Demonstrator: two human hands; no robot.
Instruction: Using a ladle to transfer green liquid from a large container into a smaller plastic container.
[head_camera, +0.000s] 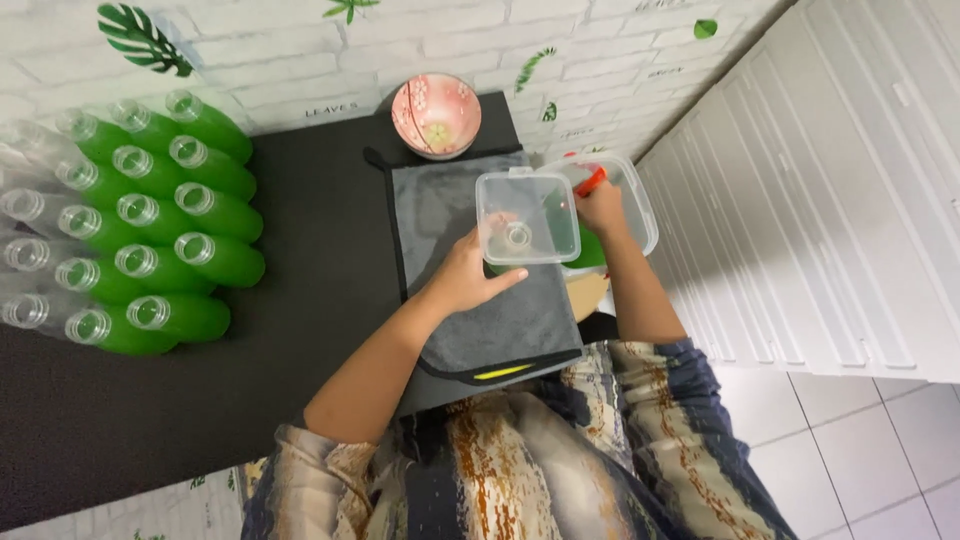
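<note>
Black desk (300, 330) against white brick wall | left hand (468, 280) fingers curled round clear lidded box (527, 218) over grey mat (500, 320), 1 o'clock of centre | right hand (602, 207) pinches red piece (591, 181), exact grip unclear | risk: one-handed hold looks light, box may tip toward pink bowl (435, 115) at 12 | green bottles (150, 230) at 9

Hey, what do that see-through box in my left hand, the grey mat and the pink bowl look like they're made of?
Box: likely clear, glossy plastic; the hand shows through it. Grey mat: seemingly soft microfibre cloth, matte and fuzzy. Pink bowl: probably glazed ceramic, shiny with a floral pattern.
</note>
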